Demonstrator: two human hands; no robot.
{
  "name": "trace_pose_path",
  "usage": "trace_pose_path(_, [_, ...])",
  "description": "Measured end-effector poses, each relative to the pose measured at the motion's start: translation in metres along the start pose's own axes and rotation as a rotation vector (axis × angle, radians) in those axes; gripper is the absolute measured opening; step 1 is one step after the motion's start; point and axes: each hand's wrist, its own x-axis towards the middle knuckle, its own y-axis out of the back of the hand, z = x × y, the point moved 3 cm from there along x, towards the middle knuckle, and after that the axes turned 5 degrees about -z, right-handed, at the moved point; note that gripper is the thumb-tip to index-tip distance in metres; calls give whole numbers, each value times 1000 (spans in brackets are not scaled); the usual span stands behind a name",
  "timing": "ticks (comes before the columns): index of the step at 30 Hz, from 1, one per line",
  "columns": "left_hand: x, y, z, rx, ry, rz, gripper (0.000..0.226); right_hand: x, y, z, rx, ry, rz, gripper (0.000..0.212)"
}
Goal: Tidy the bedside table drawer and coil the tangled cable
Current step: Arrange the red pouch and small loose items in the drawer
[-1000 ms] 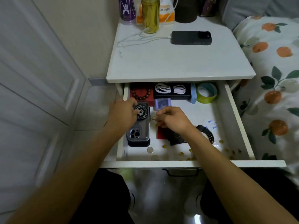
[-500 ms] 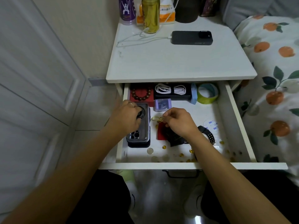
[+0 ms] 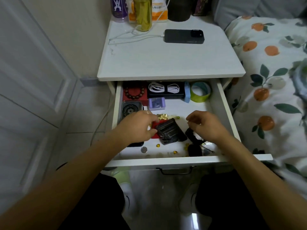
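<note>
While two hands reach in, left hand grips one wallet, right hand curled (empty).

White panelled door on the left, plain pale wall behind it, grey skirting at the corner. Glossy light floor tiles with a glare spot near the bottom. Bed on the right, white cover printed with oranges and leaves, grey pillow at its head. Dim, even indoor light
</note>
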Motion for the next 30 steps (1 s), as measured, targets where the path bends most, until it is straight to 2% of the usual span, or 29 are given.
trace_pose_path(3, [25, -14, 23, 88, -64, -120, 73, -13, 11, 17, -157, 18, -54, 33])
trace_pose_path(6, [49, -33, 34, 223, 14, -277, 102, -17, 10, 24, -194, 13, -124, 59])
trace_pose_path(8, [59, -41, 38, 276, 41, -305, 94, -13, 5, 24, -257, -7, -190, 78])
trace_pose_path(10, [62, -43, 38, 217, 51, -257, 70, -6, -1, 23, -383, -20, -238, 91])
trace_pose_path(12, [60, -40, 33, 11, 67, -172, 43, 1, -2, 23, -466, -33, -237, 91])
trace_pose_path(14, [53, -36, 25, -250, 125, -103, 27, 5, 0, 24, -503, -51, -225, 82])
trace_pose_path(17, [42, -32, 15, -391, 177, -95, 24, 9, 1, 27, -468, -118, -244, 71])
trace_pose_path(20, [35, -32, 19, -409, 100, -244, 30, 9, 5, 28, -398, -136, -216, 66])
trace_pose_path(22, [30, -30, 28, -446, 85, -373, 35, 8, 11, 29, -228, -128, -132, 69])
trace_pose_path(24, [28, -22, 35, -492, 102, -403, 44, 5, 18, 29, -37, -116, -43, 78])
trace_pose_path(26, [35, -11, 39, -539, 130, -336, 45, 3, 21, 30, 66, -79, 1, 82])
trace_pose_path(27, [41, -7, 42, -578, 149, -274, 39, 2, 22, 30, 84, -59, 7, 81])
trace_pose_path(29, [56, -4, 52, -756, 240, -133, 21, 1, 23, 27, 75, -10, 15, 77])
trace_pose_path(30, [62, -7, 58, -901, 316, -110, 21, 0, 22, 25, 78, 13, 22, 76])
